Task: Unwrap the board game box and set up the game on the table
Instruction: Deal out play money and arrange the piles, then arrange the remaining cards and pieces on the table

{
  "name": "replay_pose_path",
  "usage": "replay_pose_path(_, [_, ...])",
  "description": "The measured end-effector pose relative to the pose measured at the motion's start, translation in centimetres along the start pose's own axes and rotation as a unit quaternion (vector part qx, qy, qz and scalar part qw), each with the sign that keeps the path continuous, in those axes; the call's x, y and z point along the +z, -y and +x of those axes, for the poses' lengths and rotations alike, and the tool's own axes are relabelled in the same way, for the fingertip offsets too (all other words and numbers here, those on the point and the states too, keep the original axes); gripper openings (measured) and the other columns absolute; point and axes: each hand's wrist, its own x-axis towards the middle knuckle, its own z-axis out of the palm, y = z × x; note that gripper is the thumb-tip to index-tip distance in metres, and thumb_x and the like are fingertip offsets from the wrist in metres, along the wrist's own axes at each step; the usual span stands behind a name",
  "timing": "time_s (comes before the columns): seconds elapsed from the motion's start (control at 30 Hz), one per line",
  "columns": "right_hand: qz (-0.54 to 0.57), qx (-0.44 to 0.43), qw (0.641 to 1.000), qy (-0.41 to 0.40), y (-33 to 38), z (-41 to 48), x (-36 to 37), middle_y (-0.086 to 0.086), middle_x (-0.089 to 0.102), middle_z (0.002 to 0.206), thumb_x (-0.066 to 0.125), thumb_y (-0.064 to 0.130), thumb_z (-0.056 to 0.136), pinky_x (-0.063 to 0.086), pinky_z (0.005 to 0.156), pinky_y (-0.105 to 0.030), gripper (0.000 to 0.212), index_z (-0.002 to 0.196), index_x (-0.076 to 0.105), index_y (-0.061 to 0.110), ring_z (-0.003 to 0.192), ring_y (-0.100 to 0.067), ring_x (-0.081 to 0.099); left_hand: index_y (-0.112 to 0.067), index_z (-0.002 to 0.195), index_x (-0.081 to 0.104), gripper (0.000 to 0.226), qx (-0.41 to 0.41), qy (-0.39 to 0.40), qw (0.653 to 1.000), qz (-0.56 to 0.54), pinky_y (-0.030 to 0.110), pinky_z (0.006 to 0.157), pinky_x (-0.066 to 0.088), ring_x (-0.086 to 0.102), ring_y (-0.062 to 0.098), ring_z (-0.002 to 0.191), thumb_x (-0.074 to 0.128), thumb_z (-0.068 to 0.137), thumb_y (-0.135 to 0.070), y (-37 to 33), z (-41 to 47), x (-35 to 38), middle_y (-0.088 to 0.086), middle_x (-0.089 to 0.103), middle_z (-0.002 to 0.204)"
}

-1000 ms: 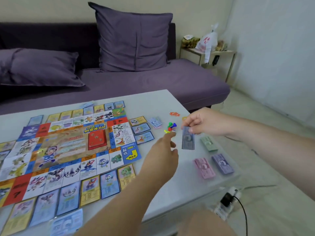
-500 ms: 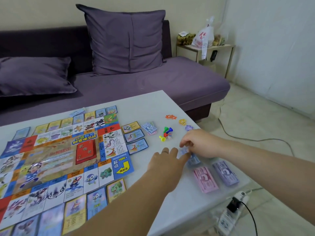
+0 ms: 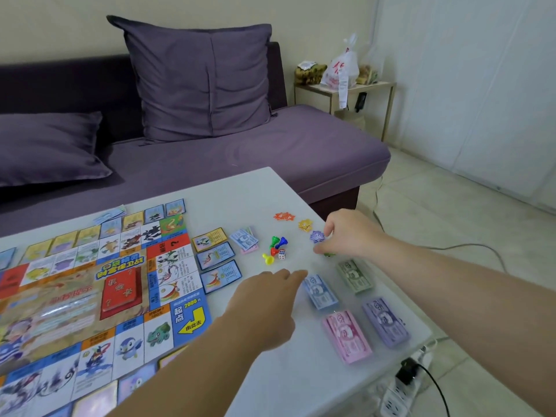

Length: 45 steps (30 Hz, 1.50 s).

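Observation:
The game board (image 3: 75, 299) lies flat on the left of the white table (image 3: 240, 191), with a red card deck (image 3: 122, 291) at its centre. Right of it are coloured pawns (image 3: 275, 245) and a die (image 3: 282, 254). Star tokens lie near the far edge: orange (image 3: 283, 216), yellow (image 3: 304, 224), purple (image 3: 316, 236). Paper money sits in blue (image 3: 320, 291), green (image 3: 355, 275), purple (image 3: 385, 322) and pink (image 3: 347, 337) stacks. My left hand (image 3: 267, 296) is flat, fingertips beside the blue stack. My right hand (image 3: 346, 233) curls down over a small green token (image 3: 329, 254), pinching at it.
Three cards (image 3: 216, 257) and a small pile of notes (image 3: 245, 239) lie beside the board. A purple sofa (image 3: 301, 152) with cushions stands behind the table. A side table (image 3: 346, 88) holds a plastic bag. A power strip (image 3: 403, 389) and cable lie on the floor at right.
My right hand set the blue money stack on the table, let go and moved up to the tokens. My left hand stayed beside the blue stack.

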Motion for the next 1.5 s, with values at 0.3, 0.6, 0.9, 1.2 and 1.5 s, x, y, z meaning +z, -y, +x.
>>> replay_pose_path(0.3, [0.107, 0.074, 0.991, 0.033, -1.5, 1.0, 1.3, -0.008, 0.058, 0.122, 0.082, 0.037, 0.066, 0.048, 0.09, -0.035, 0.065, 0.118, 0.056, 0.008, 0.107, -0.024, 0.057, -0.038, 0.148, 0.005, 0.079, -0.026, -0.016, 0.997, -0.064, 0.03, 0.097, 0.043, 0.045, 0.013, 0.123, 0.052, 0.087, -0.022, 0.9, 0.3, 0.5, -0.014, 0.04, 0.145])
replay_pose_path(0.6, [0.176, 0.102, 0.978, 0.05, -3.3, 1.4, 1.2, -0.013, 0.055, 0.072, 0.077, 0.033, 0.075, 0.037, 0.06, -0.029, 0.041, 0.092, 0.072, -0.005, 0.066, -0.021, 0.046, -0.039, 0.148, 0.006, 0.079, -0.034, -0.027, 0.996, -0.083, 0.027, 0.095, 0.041, 0.043, 0.011, 0.125, 0.052, 0.086, -0.021, 1.0, 0.0, 0.7, -0.019, 0.04, 0.143])
replay_pose_path(0.9, [0.236, 0.109, 0.966, 0.007, -4.7, 1.3, 1.4, -0.011, 0.064, 0.068, 0.076, 0.018, 0.077, 0.047, 0.071, -0.033, 0.025, 0.088, 0.074, -0.004, 0.059, -0.019, 0.051, -0.039, 0.148, 0.008, 0.077, -0.041, -0.012, 0.996, -0.079, 0.028, 0.097, 0.041, 0.042, 0.011, 0.126, 0.052, 0.088, -0.021, 0.8, 0.0, 0.3, -0.018, 0.04, 0.143])
replay_pose_path(1.2, [0.328, 0.083, 0.941, -0.026, -3.3, -0.4, -0.6, 0.006, 0.06, 0.061, 0.078, 0.012, 0.074, 0.038, 0.057, -0.017, 0.013, 0.086, 0.074, 0.009, 0.054, -0.006, 0.048, -0.037, 0.146, 0.022, 0.065, -0.078, -0.002, 0.971, -0.224, 0.024, 0.086, 0.049, 0.055, 0.006, 0.108, 0.049, 0.09, -0.017, 1.2, 0.2, -0.7, -0.017, 0.051, 0.132])
replay_pose_path(1.5, [0.256, -0.196, 0.931, 0.171, 8.6, -11.0, -3.0, 0.007, 0.065, 0.069, 0.081, 0.018, 0.07, 0.045, 0.059, -0.019, 0.02, 0.081, 0.065, 0.021, 0.055, 0.001, 0.053, -0.007, 0.108, 0.062, 0.037, -0.183, -0.018, 0.417, -0.89, 0.036, 0.075, 0.057, 0.069, 0.023, 0.077, 0.032, 0.102, -0.027, -1.0, -7.6, -4.3, 0.008, 0.071, 0.091])
